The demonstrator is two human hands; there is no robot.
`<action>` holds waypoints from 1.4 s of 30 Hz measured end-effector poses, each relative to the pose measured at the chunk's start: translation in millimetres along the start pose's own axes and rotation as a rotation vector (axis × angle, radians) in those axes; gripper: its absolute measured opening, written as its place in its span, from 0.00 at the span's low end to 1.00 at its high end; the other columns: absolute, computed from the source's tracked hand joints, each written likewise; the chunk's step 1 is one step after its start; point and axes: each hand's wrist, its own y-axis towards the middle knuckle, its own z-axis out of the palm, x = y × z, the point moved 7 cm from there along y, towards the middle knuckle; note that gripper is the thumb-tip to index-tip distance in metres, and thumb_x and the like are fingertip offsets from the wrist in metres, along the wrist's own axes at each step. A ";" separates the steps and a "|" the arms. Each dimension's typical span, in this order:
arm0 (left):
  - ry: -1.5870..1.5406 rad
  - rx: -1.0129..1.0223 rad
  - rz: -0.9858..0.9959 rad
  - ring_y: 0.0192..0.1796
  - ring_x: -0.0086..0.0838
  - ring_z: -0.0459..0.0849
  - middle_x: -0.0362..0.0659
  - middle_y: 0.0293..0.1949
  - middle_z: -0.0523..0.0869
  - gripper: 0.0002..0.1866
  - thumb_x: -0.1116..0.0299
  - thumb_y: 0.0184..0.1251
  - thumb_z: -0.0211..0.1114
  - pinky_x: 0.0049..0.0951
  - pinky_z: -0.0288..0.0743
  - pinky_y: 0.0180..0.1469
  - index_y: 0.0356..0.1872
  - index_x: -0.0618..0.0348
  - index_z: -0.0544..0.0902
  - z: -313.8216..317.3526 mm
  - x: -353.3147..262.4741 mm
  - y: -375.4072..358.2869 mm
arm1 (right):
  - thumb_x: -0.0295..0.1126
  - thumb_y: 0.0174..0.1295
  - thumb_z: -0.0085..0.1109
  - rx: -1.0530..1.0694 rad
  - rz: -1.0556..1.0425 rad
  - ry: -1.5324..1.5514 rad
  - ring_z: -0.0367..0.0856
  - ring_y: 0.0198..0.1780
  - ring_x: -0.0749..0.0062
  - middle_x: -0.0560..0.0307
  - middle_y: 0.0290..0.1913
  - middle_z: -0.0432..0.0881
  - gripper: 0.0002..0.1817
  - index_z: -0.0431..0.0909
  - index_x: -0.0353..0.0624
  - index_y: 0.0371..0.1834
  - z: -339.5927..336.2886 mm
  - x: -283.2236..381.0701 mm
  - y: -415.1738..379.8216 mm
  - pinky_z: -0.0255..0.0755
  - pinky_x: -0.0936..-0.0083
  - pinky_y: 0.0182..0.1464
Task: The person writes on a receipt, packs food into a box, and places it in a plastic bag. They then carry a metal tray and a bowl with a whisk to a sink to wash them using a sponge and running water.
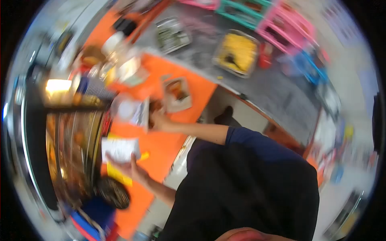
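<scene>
Right now the left hand (134, 170) is gripping a white paper (119, 149) above the orange counter (161, 144), while the right hand (157, 119) is reaching toward a blurred clear bag (130, 110), its grip impossible to tell.

One blurred, rotated fisheye view looks steeply down from the head onto the orange counter (161, 144).

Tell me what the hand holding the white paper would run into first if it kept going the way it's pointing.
Probably the glass display case just past the orange counter. The left hand holds the white paper sheet toward it, though blur makes depth uncertain.
</scene>
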 end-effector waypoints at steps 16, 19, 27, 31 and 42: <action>-0.323 1.395 -0.005 0.70 0.44 0.54 0.51 0.68 0.55 0.47 0.76 0.40 0.67 0.44 0.50 0.68 0.69 0.56 0.56 391.9 7.1 -214.3 | 0.40 0.58 0.53 -1.509 1.066 -1.238 0.73 0.45 0.45 0.36 0.54 0.66 0.29 0.60 0.38 0.61 -662.3 215.6 -331.4 0.73 0.55 0.40; -0.254 1.645 -0.023 0.70 0.44 0.54 0.51 0.68 0.56 0.48 0.79 0.38 0.66 0.43 0.49 0.69 0.69 0.57 0.57 454.9 53.8 -314.0 | 0.40 0.60 0.51 -1.239 1.169 -1.280 0.74 0.47 0.46 0.38 0.53 0.68 0.36 0.48 0.48 0.71 -705.4 187.1 -344.1 0.74 0.55 0.41; -0.192 1.905 0.174 0.70 0.47 0.54 0.54 0.66 0.58 0.46 0.82 0.37 0.58 0.43 0.47 0.70 0.68 0.62 0.56 586.8 78.3 -531.0 | 0.25 0.59 0.44 -0.660 1.129 -1.184 0.78 0.47 0.56 0.41 0.57 0.69 0.40 0.39 0.64 0.73 -737.3 213.1 -369.0 0.77 0.72 0.27; -0.181 1.672 0.416 0.70 0.49 0.55 0.56 0.67 0.57 0.41 0.76 0.45 0.57 0.48 0.49 0.68 0.68 0.60 0.57 622.3 85.2 -529.6 | 0.27 0.59 0.46 -0.511 0.531 -1.689 0.74 0.53 0.63 0.50 0.62 0.66 0.39 0.41 0.62 0.73 -737.2 206.3 -358.7 0.77 0.70 0.35; 0.647 1.302 1.081 0.68 0.44 0.59 0.49 0.69 0.59 0.37 0.33 0.64 0.37 0.53 0.51 0.63 0.68 0.45 0.62 608.6 113.9 -501.8 | 0.31 0.51 0.56 -0.323 0.648 -1.502 0.76 0.40 0.58 0.51 0.44 0.74 0.11 0.69 0.44 0.37 -788.1 194.5 -368.1 0.72 0.62 0.38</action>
